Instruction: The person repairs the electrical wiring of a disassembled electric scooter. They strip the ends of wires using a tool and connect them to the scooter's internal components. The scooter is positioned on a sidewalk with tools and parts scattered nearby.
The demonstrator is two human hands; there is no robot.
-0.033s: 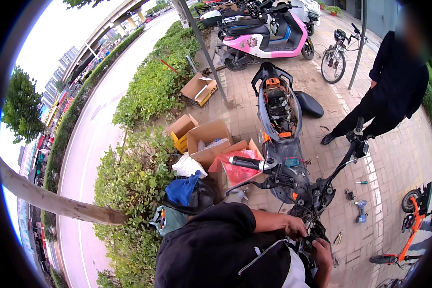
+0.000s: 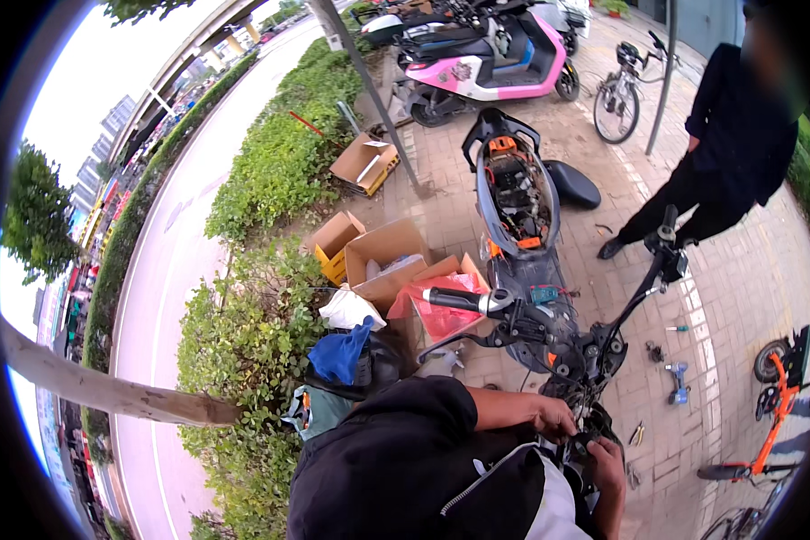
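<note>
A partly stripped dark scooter stands before me, its seat opening uncovered and its handlebar turned across. At the scooter's front end, my left hand has its fingers pinched together among dark parts and cables. My right hand is close beside it, fingers curled in around a small dark piece. What either hand grips is too small and shaded to name. The white-ended handlebar grip points left, above my left forearm. A teal meter-like device rests on the scooter's footboard area.
Open cardboard boxes, one with red plastic, stand left of the scooter by bushes. A removed seat lies beyond. On the right paving are a blue power drill, pliers and an orange bike. A person stands right.
The view has shifted slightly, so the scooter and surroundings sit a little further left and higher. Both hands stay at the same spot on the scooter's front.
</note>
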